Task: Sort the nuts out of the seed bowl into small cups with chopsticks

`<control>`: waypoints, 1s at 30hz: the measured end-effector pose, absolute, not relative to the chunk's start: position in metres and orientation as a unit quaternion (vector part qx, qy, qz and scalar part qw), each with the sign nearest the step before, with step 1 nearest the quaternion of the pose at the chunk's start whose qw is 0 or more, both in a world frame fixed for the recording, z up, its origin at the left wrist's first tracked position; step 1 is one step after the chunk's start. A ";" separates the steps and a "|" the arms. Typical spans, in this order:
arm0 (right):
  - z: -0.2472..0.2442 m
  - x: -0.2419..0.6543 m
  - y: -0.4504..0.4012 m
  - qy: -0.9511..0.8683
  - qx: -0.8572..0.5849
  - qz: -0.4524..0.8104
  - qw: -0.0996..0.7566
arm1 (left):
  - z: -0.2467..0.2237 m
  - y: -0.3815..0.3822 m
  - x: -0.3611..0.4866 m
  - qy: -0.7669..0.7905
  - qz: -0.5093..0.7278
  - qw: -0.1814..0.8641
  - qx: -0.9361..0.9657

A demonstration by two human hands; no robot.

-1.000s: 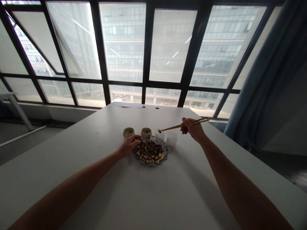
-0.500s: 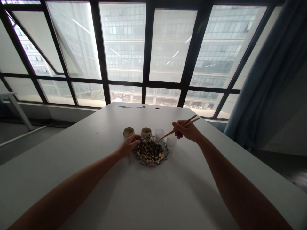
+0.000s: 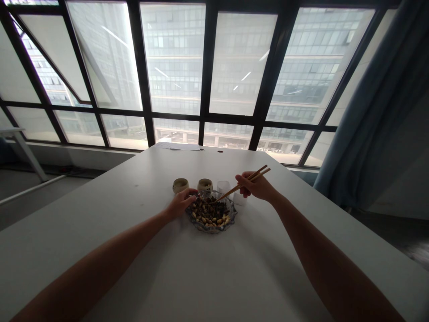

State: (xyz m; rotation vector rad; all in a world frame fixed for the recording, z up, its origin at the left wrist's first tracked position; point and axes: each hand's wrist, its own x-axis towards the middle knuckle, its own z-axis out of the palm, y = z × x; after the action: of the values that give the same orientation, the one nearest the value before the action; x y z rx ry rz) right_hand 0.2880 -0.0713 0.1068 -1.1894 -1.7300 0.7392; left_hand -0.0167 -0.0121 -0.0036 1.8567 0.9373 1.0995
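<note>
The scalloped glass bowl sat on the white counter, dark dried pieces heaped over its middle and far part, pale-shelled nuts along its near side. The counter's near surface lay bare between the forearms; its left and right edges were well apart from the bowl, and its far edge ran near the windows.

Just beyond the bowl stood the left ceramic cup and right ceramic cup. The far translucent cup stood behind its rim, the near translucent cup close to its right, partly hidden under the chopsticks' side. White papers lay far beyond it.

The left hand touched the bowl's left rim, fingers bent; how firmly they pinched was unclear. The right hand, right of the bowl, held wooden chopsticks slanting down-left, tips among the dark pieces.
</note>
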 end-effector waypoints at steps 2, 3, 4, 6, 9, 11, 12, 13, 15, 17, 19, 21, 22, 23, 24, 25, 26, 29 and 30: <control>0.106 0.288 -0.070 -0.695 -0.484 0.298 0.439 | -0.003 -0.012 -0.017 0.367 0.432 0.382 0.730; 0.106 0.288 -0.070 -0.692 -0.488 0.297 0.440 | -0.003 -0.012 -0.017 0.368 0.433 0.380 0.730; 0.107 0.288 -0.070 -0.688 -0.493 0.295 0.444 | -0.003 -0.012 -0.017 0.368 0.433 0.377 0.731; 0.106 0.287 -0.070 -0.676 -0.502 0.291 0.454 | -0.004 -0.012 -0.017 0.370 0.433 0.374 0.732; 0.104 0.284 -0.069 -0.663 -0.510 0.294 0.463 | -0.005 -0.011 -0.017 0.370 0.430 0.375 0.733; 0.102 0.281 -0.068 -0.660 -0.509 0.300 0.464 | -0.006 -0.010 -0.017 0.370 0.432 0.374 0.733; 0.101 0.280 -0.068 -0.660 -0.508 0.303 0.463 | -0.006 -0.009 -0.017 0.369 0.433 0.372 0.733; 0.100 0.279 -0.068 -0.661 -0.505 0.305 0.462 | -0.007 -0.009 -0.017 0.368 0.435 0.371 0.733; 0.099 0.277 -0.068 -0.667 -0.500 0.308 0.459 | -0.008 -0.008 -0.017 0.366 0.435 0.371 0.734; 0.099 0.275 -0.070 -0.673 -0.497 0.309 0.453 | -0.009 -0.008 -0.017 0.363 0.435 0.373 0.735; 0.099 0.273 -0.074 -0.675 -0.497 0.309 0.450 | -0.010 -0.007 -0.017 0.363 0.436 0.373 0.735; 0.097 0.269 -0.081 -0.674 -0.500 0.304 0.451 | -0.011 -0.007 -0.017 0.363 0.437 0.370 0.735; 0.095 0.268 -0.086 -0.673 -0.503 0.298 0.453 | -0.011 -0.007 -0.017 0.364 0.438 0.368 0.735; 0.093 0.266 -0.091 -0.673 -0.505 0.288 0.457 | -0.012 -0.007 -0.017 0.365 0.440 0.366 0.735; 0.089 0.264 -0.097 -0.674 -0.506 0.274 0.464 | -0.012 -0.007 -0.018 0.365 0.442 0.363 0.734; 0.085 0.263 -0.104 -0.674 -0.506 0.258 0.473 | -0.011 -0.007 -0.018 0.366 0.444 0.361 0.734; 0.081 0.261 -0.111 -0.671 -0.507 0.241 0.484 | -0.011 -0.007 -0.018 0.366 0.445 0.360 0.734; 0.069 0.257 -0.131 -0.655 -0.509 0.190 0.525 | -0.010 -0.006 -0.017 0.368 0.444 0.364 0.732; 0.064 0.256 -0.137 -0.648 -0.511 0.178 0.536 | -0.009 -0.006 -0.016 0.369 0.444 0.365 0.730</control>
State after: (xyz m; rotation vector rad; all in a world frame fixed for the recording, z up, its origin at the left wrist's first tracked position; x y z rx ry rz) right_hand 0.2564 -0.1366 0.0644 -1.2169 -1.5427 0.4239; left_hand -0.0163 -0.0058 -0.0093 1.8774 0.9486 1.1417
